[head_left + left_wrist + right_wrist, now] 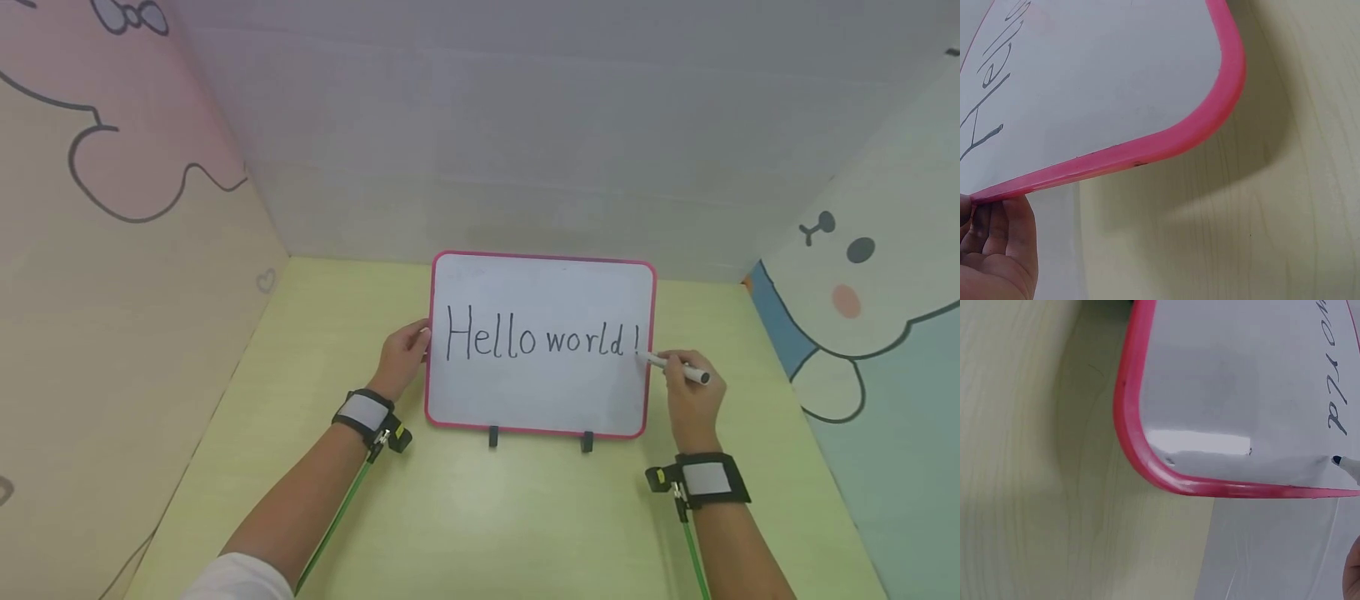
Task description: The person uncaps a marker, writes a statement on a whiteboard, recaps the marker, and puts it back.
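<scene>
A whiteboard [540, 396] with a pink frame stands tilted back on two small dark feet. "Hello world!" is written across it in dark ink. My left hand [401, 358] pinches its left edge between thumb and fingers, and the left wrist view shows the fingers [1013, 228] behind the pink frame [1116, 156]. Off the board's right edge, my right hand [696, 400] holds a white marker [678, 368] with a dark end. The marker's dark tip [1337, 460] is at the writing surface, by the exclamation mark. Only a sliver of the right hand [1352, 569] appears in the right wrist view.
The board stands on a pale yellow wood-grain table [525, 517]. Behind it rises a whitish wall [525, 150]. Side panels with cartoon drawings, a left panel [135, 292] and a right panel [885, 400], border the table. Green cords [333, 521] run from the wrist straps.
</scene>
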Available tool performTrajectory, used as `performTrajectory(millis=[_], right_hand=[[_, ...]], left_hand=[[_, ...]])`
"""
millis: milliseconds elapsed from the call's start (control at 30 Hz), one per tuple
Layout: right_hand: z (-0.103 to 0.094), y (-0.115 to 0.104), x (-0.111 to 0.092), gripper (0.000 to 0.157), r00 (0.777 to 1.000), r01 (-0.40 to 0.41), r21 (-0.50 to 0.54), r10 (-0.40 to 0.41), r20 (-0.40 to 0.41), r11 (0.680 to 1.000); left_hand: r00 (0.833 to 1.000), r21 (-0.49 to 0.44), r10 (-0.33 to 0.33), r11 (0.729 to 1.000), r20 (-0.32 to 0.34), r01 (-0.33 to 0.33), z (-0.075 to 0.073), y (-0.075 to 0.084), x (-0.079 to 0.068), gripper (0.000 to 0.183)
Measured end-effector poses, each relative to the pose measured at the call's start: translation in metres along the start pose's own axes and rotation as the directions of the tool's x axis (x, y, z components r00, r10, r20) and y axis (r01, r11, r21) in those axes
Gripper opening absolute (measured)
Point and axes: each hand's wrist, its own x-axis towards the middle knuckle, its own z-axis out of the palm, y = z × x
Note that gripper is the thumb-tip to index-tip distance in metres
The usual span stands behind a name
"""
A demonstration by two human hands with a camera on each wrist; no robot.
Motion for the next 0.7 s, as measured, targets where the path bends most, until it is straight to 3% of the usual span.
performTrajectory(millis=[700], right_hand=[[0.0024,0.0016,0.0005,0.018,0.995,0.099,-0.016,-0.099,0.013,0.995]], left_hand=[[1.000,-0.006,-0.016,1.000,0.004,0.016,-0.0007,-0.0001,0.0006,0.044]])
